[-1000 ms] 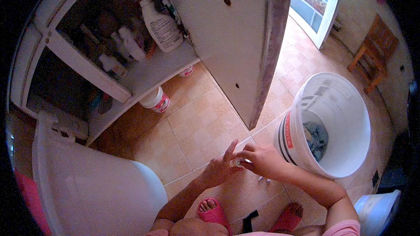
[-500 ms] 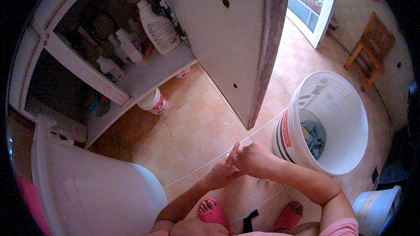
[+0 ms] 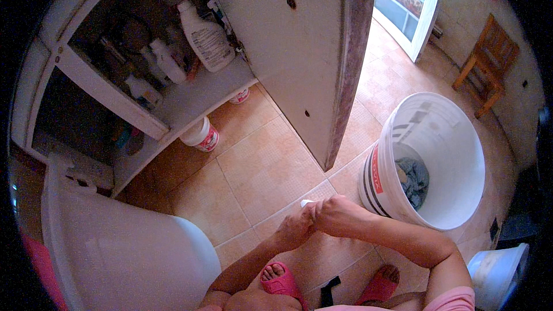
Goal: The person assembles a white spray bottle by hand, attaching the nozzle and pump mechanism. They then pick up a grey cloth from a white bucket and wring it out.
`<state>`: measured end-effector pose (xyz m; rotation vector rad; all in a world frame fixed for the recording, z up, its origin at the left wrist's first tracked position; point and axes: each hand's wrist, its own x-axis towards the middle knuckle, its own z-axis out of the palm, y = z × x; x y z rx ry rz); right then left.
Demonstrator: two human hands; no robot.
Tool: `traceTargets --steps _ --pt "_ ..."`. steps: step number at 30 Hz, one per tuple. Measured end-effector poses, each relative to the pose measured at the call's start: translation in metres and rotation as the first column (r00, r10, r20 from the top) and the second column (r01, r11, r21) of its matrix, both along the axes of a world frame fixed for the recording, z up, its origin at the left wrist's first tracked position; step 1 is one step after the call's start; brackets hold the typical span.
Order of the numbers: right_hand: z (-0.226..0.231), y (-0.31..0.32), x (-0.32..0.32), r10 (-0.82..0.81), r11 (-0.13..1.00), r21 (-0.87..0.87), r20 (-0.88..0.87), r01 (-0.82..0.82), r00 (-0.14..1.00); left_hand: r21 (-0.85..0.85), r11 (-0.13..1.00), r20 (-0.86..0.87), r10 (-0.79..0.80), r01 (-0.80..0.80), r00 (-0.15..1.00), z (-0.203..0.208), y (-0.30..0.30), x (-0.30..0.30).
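In front of my body, my left hand (image 3: 296,229) and my right hand (image 3: 334,215) are pressed together, both with curled fingers. A small white object (image 3: 307,202) pokes out above the left hand; its kind cannot be made out. My left fingers are wrapped round it. The right hand lies against the left one, and what its fingers grip is hidden. To the right stands a tall white bucket (image 3: 375,187) with dark bands and a red label, and grey-blue cloth (image 3: 412,181) at its bottom.
An open cabinet door (image 3: 288,52) juts out ahead. On the cabinet shelf (image 3: 199,89) are several bottles, including a large white bottle (image 3: 207,40). A small white tub (image 3: 201,135) sits below. A large pale container (image 3: 127,247) fills the lower left; a wooden chair (image 3: 489,60) stands far right.
My right hand has turned and lowered slightly, its fingers now closing against my left hand. The white object shows more clearly above the left hand.
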<state>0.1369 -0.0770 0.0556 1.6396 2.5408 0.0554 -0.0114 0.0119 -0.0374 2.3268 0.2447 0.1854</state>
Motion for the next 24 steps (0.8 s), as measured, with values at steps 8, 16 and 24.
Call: traceTargets --steps 8,16,24 --pt "-0.001 0.0 0.004 -0.091 0.991 -0.108 -0.143 0.076 0.986 -0.07 0.997 -0.008 -0.02 0.02 1.0 -0.005 0.004 0.005" --pt "0.009 0.002 0.009 -0.169 0.965 -0.242 -0.296 0.098 0.94 -0.318 0.941 0.041 -0.108 0.116 0.993 0.017 0.01 0.01" --pt "-0.011 -0.008 0.011 -0.257 0.961 -0.19 -0.348 0.201 0.901 -0.241 0.967 0.092 -0.066 0.087 0.994 0.033 0.013 0.009"
